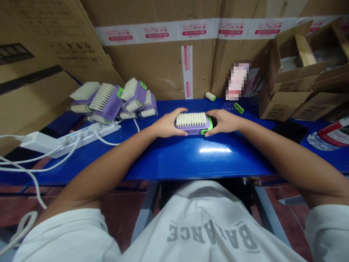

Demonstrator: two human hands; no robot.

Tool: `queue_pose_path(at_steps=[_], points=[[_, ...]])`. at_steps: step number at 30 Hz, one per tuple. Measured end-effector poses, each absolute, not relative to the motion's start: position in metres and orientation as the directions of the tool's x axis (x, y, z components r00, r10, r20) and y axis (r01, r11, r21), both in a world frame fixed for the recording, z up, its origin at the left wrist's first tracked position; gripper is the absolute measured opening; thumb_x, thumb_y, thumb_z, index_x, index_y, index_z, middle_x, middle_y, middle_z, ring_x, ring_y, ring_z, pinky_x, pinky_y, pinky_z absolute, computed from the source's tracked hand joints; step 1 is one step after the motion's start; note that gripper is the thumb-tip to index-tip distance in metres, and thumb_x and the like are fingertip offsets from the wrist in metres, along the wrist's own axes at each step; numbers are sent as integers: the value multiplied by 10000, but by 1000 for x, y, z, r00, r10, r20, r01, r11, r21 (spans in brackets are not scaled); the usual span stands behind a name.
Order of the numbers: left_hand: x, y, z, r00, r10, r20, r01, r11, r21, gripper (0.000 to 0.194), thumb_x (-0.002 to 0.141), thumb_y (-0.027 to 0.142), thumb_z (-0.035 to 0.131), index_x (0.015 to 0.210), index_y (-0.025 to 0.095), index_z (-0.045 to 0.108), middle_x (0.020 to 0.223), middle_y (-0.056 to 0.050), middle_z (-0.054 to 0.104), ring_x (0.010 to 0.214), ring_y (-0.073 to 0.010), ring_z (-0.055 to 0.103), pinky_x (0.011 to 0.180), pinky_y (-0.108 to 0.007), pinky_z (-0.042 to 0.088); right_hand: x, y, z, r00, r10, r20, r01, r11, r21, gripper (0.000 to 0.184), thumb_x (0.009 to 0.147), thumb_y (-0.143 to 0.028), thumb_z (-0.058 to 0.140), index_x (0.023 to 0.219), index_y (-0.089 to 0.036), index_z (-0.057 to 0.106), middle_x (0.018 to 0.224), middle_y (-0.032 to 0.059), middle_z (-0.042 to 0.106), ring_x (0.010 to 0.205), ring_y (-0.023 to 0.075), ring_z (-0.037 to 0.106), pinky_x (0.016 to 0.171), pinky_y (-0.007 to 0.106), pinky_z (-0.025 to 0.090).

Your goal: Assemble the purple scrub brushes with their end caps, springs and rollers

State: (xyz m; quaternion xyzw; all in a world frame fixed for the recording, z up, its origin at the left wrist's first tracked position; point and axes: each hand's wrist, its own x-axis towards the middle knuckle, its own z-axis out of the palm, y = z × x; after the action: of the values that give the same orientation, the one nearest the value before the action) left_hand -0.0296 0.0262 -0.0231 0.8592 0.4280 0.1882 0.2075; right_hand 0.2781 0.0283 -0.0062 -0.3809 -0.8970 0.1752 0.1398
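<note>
Between my two hands lies a purple brush head (192,123) with rows of cream bristles facing up and a bright green piece at its right end. The fingers and thumb of my left hand (168,123) close round its left end. My right hand (224,121) grips the green right end, thumb in front and fingers behind. The brush head is at the blue table's (169,156) surface; whether it rests there or is lifted slightly, I cannot tell. Behind my right hand, a small green part (239,108) and a cream roller with a green end (210,96) lie on the table.
Several similar purple brush heads (106,102) are piled at the left. A white power strip (84,137) with plugs and cables sits in front of them. Cardboard boxes (155,54) wall off the back. Open small cartons (286,83) and a bottle with a red label (331,134) stand right.
</note>
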Motion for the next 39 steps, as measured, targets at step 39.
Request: queue_pose_path(at_steps=[39], points=[[-38,24,-15,588,806,67,669,-532,519,1136,695,579,913,1661,253,411,1615,-130,602,1462,-388,604,1235,-478,467,293,32,-4,-687,721,89,615,642,-458,958,644,-669,950,1445,-190,734,1347,123,804,1156,375,777,1033,482,617]])
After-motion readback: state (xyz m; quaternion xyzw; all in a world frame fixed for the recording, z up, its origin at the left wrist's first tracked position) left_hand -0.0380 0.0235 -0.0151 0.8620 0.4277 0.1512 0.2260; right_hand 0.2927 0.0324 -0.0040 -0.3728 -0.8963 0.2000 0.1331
